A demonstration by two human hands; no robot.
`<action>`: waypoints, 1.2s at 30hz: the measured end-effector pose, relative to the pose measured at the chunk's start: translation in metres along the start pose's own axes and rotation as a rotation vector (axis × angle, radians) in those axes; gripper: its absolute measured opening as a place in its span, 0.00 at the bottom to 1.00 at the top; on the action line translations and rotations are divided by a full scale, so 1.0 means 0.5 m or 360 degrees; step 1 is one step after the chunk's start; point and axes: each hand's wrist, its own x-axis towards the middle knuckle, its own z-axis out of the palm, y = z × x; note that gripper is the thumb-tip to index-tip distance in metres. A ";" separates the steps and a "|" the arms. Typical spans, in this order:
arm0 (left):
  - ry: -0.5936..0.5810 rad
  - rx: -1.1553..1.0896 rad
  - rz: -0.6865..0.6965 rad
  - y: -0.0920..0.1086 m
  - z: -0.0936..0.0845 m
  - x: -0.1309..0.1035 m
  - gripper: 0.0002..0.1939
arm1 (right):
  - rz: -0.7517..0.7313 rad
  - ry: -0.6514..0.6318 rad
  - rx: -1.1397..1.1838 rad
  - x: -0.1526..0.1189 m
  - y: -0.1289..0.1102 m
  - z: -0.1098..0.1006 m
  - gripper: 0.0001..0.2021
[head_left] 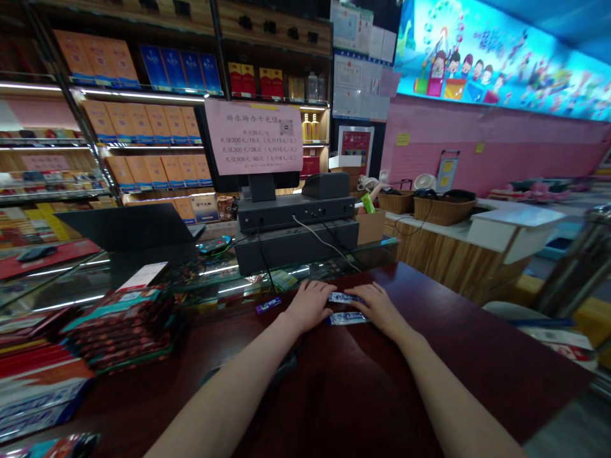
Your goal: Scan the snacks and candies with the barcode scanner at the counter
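Observation:
Two slim blue-and-white wrapped packets lie one above the other on the dark red tabletop (353,381). The far packet (342,297) sits between my two hands, and the near packet (348,319) is just below it. My left hand (310,304) is curled at the far packet's left end, its thumb beside the near packet. My right hand (380,310) holds the right end, its fingers bent over it and its thumb close to the near packet. To the left of my left hand lies a small purple packet (268,305).
A stack of brown-and-teal packages (126,327) and blue-and-red packs (41,397) stand at left. Beyond the tabletop are a glass counter with a monitor bearing a pink sign (258,137), an open laptop (128,229) and a cable. A dark object lies under my left forearm.

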 end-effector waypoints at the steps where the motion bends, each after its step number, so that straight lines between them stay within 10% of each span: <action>1: 0.0000 0.0014 -0.0008 0.000 -0.001 -0.001 0.27 | -0.0031 -0.0008 0.0004 0.001 -0.007 0.001 0.15; 15: 0.0047 0.0137 -0.0027 -0.025 -0.048 -0.070 0.16 | -0.0387 0.0091 -0.0030 0.003 -0.111 0.014 0.17; 36: 0.0290 0.0055 -0.0213 -0.102 -0.164 -0.319 0.17 | -0.0455 -0.0016 0.0109 0.020 -0.235 0.063 0.26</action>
